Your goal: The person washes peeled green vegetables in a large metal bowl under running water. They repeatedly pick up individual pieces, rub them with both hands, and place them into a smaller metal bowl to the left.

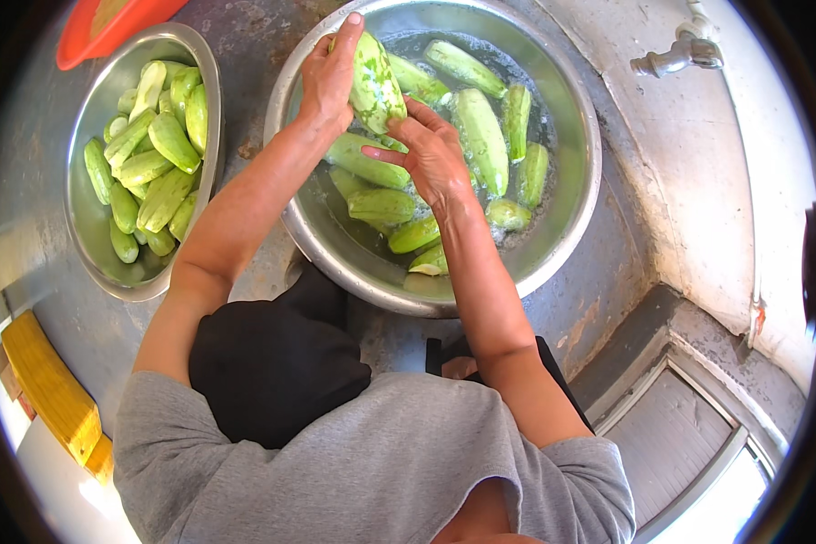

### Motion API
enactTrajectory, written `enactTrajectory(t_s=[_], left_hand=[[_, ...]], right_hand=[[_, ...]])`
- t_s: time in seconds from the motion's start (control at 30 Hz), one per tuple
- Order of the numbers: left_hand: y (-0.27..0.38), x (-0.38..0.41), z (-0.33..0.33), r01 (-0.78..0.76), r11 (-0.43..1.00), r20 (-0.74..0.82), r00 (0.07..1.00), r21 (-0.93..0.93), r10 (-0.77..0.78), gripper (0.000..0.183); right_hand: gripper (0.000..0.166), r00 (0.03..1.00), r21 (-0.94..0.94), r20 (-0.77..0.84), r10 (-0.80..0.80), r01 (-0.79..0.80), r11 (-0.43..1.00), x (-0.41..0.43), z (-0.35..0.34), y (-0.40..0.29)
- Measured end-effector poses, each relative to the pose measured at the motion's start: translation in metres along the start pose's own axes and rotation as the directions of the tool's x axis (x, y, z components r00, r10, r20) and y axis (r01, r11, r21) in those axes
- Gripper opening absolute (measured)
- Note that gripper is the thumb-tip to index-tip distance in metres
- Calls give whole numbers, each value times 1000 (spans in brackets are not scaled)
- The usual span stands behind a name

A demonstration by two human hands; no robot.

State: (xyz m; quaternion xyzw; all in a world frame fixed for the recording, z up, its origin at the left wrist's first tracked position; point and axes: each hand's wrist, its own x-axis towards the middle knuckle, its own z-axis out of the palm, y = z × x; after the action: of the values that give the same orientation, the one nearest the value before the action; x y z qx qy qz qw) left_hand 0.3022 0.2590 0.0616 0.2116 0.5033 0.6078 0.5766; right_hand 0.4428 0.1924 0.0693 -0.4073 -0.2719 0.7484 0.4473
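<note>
My left hand [328, 80] holds a mottled light-green zucchini [374, 85] above a large round metal basin [581, 224]. The thumb lies along the zucchini's upper left side, and the other fingers are hidden behind it. With its fingertips, my right hand [430, 153] touches the zucchini's lower end; the thumb stands apart. Several more zucchini float in the basin's foamy water, among them a pale one [481, 139] right of my right hand and another [377, 160] below the held one.
To the left stands an oval metal bowl [212, 129] of zucchini. An orange-red plastic basin [115, 41] is behind it. A metal tap [680, 58] juts from the white wall at right. A yellow wooden piece [51, 387] lies at lower left, a framed door [666, 435] at lower right.
</note>
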Motion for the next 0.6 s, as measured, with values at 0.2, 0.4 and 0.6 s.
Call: enactTrajectory(t_s=[0.2,0.4,0.6], left_hand=[[0,0,0,-2,1000,5,1000,-27,2,50],[-24,19,15,209,978,-52,977,14,-208,49],[-90,39,40,119,752,163,943,648,-290,68]], right_hand=[[51,1000,-2,19,6,-6,1000,0,1,-1],[39,944,-581,-191,-270,113,806,27,-12,13],[47,908,-470,-376,-183,-17,882,70,-112,31]])
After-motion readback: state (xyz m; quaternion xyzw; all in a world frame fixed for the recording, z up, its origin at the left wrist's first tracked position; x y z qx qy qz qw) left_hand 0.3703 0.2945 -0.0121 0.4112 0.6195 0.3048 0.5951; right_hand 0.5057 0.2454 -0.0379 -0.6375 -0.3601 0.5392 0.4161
